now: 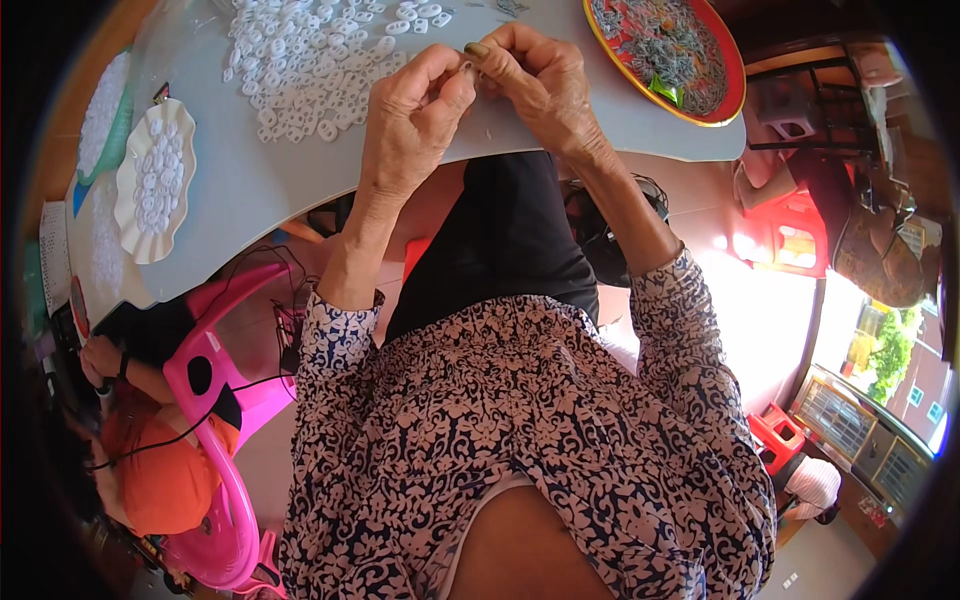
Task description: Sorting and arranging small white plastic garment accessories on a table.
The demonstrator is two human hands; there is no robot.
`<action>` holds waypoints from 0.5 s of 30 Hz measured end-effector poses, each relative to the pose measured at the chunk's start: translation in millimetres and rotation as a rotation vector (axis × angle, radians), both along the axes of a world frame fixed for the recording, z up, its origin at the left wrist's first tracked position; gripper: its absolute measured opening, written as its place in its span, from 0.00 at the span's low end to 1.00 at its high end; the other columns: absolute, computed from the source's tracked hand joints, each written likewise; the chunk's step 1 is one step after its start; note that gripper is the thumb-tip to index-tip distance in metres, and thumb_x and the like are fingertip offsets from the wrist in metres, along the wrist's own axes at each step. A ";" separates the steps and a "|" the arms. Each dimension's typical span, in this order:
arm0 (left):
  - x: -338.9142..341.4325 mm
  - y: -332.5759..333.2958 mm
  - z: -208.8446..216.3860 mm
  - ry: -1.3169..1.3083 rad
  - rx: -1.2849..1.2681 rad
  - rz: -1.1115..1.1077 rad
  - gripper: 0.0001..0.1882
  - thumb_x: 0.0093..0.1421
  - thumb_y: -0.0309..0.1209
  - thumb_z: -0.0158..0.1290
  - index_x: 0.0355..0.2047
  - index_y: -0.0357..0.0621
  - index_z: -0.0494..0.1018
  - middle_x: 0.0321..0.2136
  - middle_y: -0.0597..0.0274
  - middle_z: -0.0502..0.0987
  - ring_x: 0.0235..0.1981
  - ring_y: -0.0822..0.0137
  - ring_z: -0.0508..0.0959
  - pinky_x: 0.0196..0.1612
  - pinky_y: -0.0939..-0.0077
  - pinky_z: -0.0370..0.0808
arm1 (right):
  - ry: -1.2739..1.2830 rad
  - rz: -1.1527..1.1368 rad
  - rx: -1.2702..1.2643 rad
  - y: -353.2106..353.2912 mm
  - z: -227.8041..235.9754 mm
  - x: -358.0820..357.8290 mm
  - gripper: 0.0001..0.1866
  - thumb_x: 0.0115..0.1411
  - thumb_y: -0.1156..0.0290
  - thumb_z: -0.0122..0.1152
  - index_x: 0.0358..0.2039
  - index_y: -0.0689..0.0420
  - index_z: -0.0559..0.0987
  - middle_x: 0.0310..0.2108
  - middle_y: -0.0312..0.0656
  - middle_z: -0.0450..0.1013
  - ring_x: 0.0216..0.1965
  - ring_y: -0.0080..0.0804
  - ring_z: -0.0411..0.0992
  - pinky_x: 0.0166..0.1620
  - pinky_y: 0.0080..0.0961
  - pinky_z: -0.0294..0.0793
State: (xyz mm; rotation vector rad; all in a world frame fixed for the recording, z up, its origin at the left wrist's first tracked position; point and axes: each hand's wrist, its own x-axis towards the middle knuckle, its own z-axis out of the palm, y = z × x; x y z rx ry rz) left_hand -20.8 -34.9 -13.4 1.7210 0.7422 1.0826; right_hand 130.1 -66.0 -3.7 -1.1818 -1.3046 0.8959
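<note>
My left hand point(415, 125) and my right hand point(540, 95) meet above the near part of the table, fingertips almost touching. Both are closed in a pinch around something small, mostly hidden by the fingers; its kind cannot be made out. Just left of my left hand spreads a pile of small white plastic pieces point(300, 75), many of them oval with holes. To the right of my right hand sits a round red tray point(735, 75) with a yellow rim, heaped with small grey metal-looking pieces point(665, 50) and a bright green scrap point(665, 90).
The grey table point(270, 185) curves along its near edge. At its left stand a scalloped white dish point(127, 190) and a green basket point(118, 135), both holding white pieces. Beyond are a person in orange point(170, 485), a pink chair point(225, 500) and red stools point(775, 235).
</note>
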 end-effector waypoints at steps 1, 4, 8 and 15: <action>0.5 0.2 -0.5 -0.011 -0.026 -0.001 0.06 0.59 0.30 0.52 0.29 0.41 0.71 0.18 0.73 0.69 0.21 0.82 0.68 0.24 0.86 0.64 | -0.016 -0.002 -0.021 -0.2 1.2 0.7 0.13 0.60 0.64 0.58 0.27 0.63 0.76 0.17 0.31 0.68 0.20 0.14 0.63 0.25 0.14 0.64; -1.7 1.2 0.1 -0.033 -0.084 -0.020 0.07 0.59 0.31 0.52 0.29 0.40 0.71 0.18 0.72 0.70 0.21 0.82 0.68 0.25 0.86 0.64 | 0.111 0.060 -0.041 1.9 -4.0 3.5 0.13 0.61 0.64 0.57 0.28 0.62 0.76 0.18 0.30 0.68 0.21 0.14 0.63 0.26 0.14 0.64; -3.5 0.7 0.9 -0.049 -0.126 -0.043 0.08 0.60 0.32 0.51 0.29 0.40 0.72 0.18 0.72 0.71 0.22 0.82 0.68 0.25 0.86 0.64 | 0.204 0.091 0.005 -1.4 -1.8 2.0 0.12 0.61 0.64 0.56 0.30 0.62 0.76 0.19 0.30 0.69 0.22 0.14 0.64 0.27 0.14 0.65; -1.0 -0.9 4.4 -0.065 -0.116 -0.062 0.08 0.60 0.32 0.52 0.30 0.40 0.72 0.20 0.72 0.71 0.22 0.82 0.68 0.25 0.86 0.65 | 0.130 0.057 -0.013 -4.5 -1.9 2.9 0.12 0.61 0.65 0.56 0.30 0.62 0.75 0.21 0.30 0.70 0.23 0.14 0.65 0.28 0.14 0.67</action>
